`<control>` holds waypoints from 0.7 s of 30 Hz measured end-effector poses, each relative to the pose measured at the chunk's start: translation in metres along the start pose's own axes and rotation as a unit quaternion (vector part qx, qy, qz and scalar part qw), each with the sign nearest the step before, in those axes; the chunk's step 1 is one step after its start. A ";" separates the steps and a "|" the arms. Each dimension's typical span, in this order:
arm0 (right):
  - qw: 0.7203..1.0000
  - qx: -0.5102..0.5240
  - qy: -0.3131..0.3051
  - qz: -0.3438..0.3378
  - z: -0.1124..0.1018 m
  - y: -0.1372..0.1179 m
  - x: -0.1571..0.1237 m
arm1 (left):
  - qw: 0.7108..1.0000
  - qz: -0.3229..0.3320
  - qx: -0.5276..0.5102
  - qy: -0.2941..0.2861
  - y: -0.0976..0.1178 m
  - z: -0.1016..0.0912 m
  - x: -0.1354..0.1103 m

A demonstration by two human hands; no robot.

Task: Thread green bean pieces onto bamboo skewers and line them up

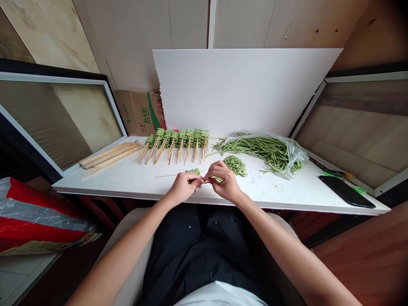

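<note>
My left hand (185,185) is closed in a pinch, with a dark greenish sliver showing between its fingers. Its fingertips meet those of my right hand (222,180), also pinched, above the table's front edge. Part of a green bean (218,179) shows under the right fingers. Just behind the left hand are short bean pieces (193,171) in a row, and a thin bamboo skewer (165,176) runs out leftward on the same line. The hand hides where they join. A pile of cut bean pieces (235,165) lies beyond the right hand.
Behind stand several bean skewers (178,138) in a row, sticks toward me. Loose bamboo skewers (110,157) lie left. At right are a clear bag of long beans (270,151) and a black phone (346,191). A white board (248,89) and a carton (137,112) stand behind.
</note>
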State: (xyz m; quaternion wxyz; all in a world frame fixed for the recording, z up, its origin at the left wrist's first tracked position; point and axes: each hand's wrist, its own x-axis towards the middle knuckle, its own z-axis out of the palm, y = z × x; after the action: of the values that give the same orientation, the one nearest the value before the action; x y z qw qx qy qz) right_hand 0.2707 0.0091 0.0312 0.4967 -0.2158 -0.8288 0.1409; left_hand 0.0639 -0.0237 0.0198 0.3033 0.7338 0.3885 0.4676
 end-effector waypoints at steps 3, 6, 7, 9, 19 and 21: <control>0.989 0.123 0.041 0.070 0.009 0.004 -0.002 | 0.999 0.022 -0.030 0.017 -0.001 0.002 0.000; 0.977 0.178 0.041 0.109 0.009 0.011 0.000 | 0.998 0.021 -0.059 0.030 -0.004 0.002 0.001; 0.978 0.168 0.039 0.114 0.005 0.014 0.001 | 0.997 0.014 -0.065 0.033 -0.005 0.001 0.002; 0.988 0.093 0.039 0.116 -0.005 0.024 0.003 | 0.997 -0.004 -0.069 0.041 -0.008 -0.001 0.003; 0.905 -0.304 -0.091 0.285 -0.038 0.099 -0.020 | 0.997 -0.028 0.004 0.067 -0.027 -0.004 0.006; 0.893 -0.305 -0.120 0.308 -0.038 0.103 -0.023 | 0.997 -0.022 0.018 0.067 -0.028 -0.005 0.006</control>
State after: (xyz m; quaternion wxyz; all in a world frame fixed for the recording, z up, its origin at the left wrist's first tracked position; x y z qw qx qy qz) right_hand 0.3359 0.0875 -0.0151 0.2351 -0.5825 -0.7764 0.0517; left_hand 0.0532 -0.0041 0.0015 0.2738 0.6976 0.4325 0.5013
